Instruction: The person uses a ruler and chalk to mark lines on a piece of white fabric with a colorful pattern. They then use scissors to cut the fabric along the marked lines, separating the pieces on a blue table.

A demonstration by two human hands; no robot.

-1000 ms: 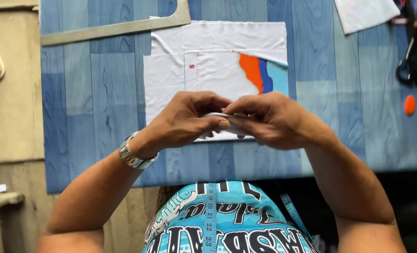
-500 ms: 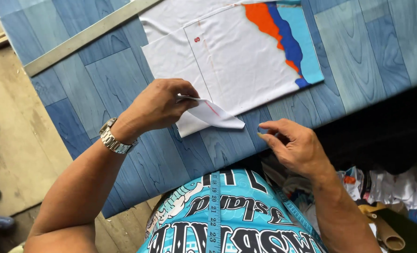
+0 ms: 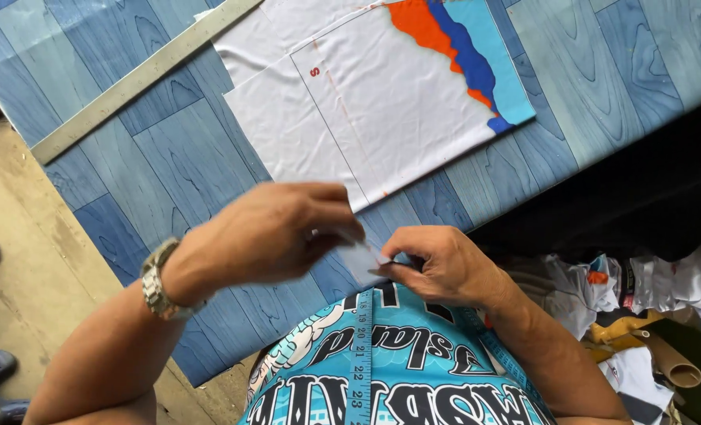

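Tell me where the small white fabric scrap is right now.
In the head view, the small white fabric scrap sits low at centre, pinched between the left hand and right hand, just below the white fabric panel on the blue table.

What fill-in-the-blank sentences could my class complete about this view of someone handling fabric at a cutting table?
1. The left hand and right hand pinch a small scrap of ____ fabric between them.
2. A metal ____ is worn on the left wrist.
3. The long metal ruler lies on the ____ wood-patterned table.
4. The white fabric panel has orange, dark blue and light blue bands along its ____ edge.

Missing words: white; watch; blue; right
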